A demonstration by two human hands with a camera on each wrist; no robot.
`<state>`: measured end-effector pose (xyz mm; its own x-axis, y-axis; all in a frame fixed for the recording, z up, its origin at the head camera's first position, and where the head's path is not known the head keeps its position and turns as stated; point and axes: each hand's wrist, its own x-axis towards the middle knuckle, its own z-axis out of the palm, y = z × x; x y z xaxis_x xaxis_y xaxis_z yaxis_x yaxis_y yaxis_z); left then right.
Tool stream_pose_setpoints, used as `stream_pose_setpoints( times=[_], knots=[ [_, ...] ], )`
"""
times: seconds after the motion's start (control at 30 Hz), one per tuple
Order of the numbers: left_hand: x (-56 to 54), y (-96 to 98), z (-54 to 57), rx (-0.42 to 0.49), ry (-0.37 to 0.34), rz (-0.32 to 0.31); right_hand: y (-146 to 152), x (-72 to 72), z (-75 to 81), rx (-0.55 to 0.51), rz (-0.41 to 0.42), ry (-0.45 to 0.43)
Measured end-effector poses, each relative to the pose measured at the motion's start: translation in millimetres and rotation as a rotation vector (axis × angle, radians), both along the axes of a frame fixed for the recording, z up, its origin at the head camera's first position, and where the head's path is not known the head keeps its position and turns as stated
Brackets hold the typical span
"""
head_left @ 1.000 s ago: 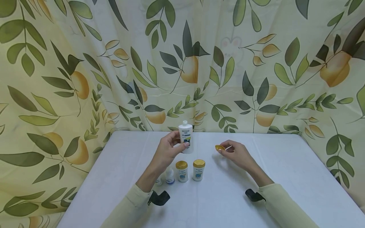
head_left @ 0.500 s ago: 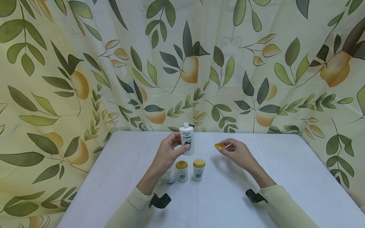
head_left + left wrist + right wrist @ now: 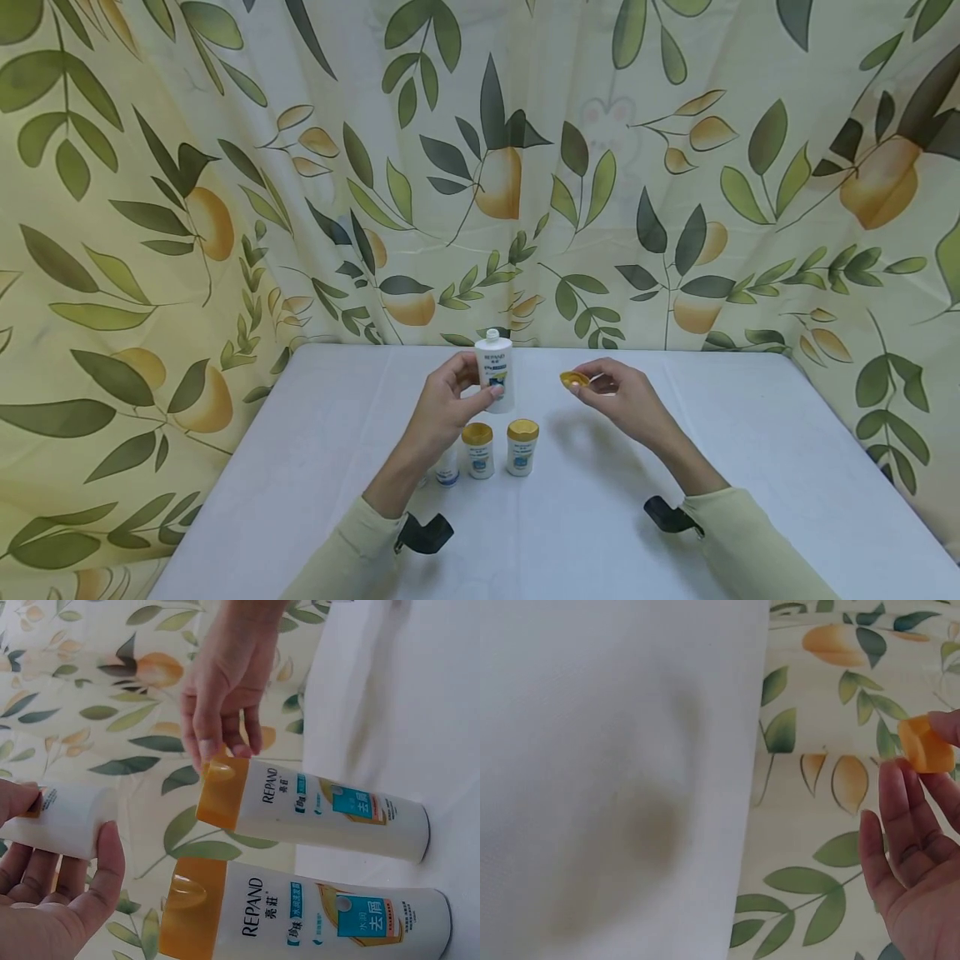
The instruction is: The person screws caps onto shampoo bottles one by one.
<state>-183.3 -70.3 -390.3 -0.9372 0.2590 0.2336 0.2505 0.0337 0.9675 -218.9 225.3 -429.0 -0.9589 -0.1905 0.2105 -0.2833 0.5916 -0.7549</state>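
Observation:
My left hand (image 3: 448,404) grips a white shampoo bottle (image 3: 494,354) upright above the table, fingers behind it and thumb across its label. The bottle has no cap on, and its narrow white neck shows at the top. To its right, my right hand (image 3: 624,402) pinches a yellow-orange bottle cap (image 3: 574,380) between thumb and fingertips, apart from the bottle. The right wrist view shows this cap (image 3: 925,744) from its outer side, with the other fingers spread below. Only the lower part of the held bottle (image 3: 71,821) appears in the left wrist view.
Two capped shampoo bottles (image 3: 480,451) (image 3: 522,447) stand on the white table (image 3: 637,533), just below the raised one. Left of them is a white bottle without a yellow cap (image 3: 447,468), partly behind my left forearm. A leaf-patterned curtain (image 3: 480,167) hangs behind the table.
My left hand has lowered the bottle a little and shifted it right. My right hand has brought the cap slightly left and up, so the two are closer together.

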Motion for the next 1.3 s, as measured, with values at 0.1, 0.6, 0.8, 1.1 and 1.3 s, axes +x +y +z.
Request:
stream_pose_setpoints(
  times=[0.1, 0.6, 0.8, 1.1, 1.3],
  knots=[
    [0.4, 1.5, -1.1, 0.001, -0.006, 0.0, -3, 1.3, 3.0, -0.002, 0.003, 0.016],
    [4.4, 7.1, -6.4, -0.011, -0.005, -0.004, -16, 11.2, 25.7, -0.011, 0.062, 0.086],
    [7.4, 9.2, -7.0, -0.02, -0.003, -0.013, -19, 16.6, 34.6, -0.027, 0.088, 0.12],
    [10.0, 11.5, -7.2, -0.032, 0.003, -0.022, -23, 24.1, 46.8, -0.032, 0.134, 0.176],
    [12.2, 12.8, -6.1, -0.04, 0.012, -0.029, -26, 27.5, 53.6, -0.033, 0.163, 0.205]
  ],
)
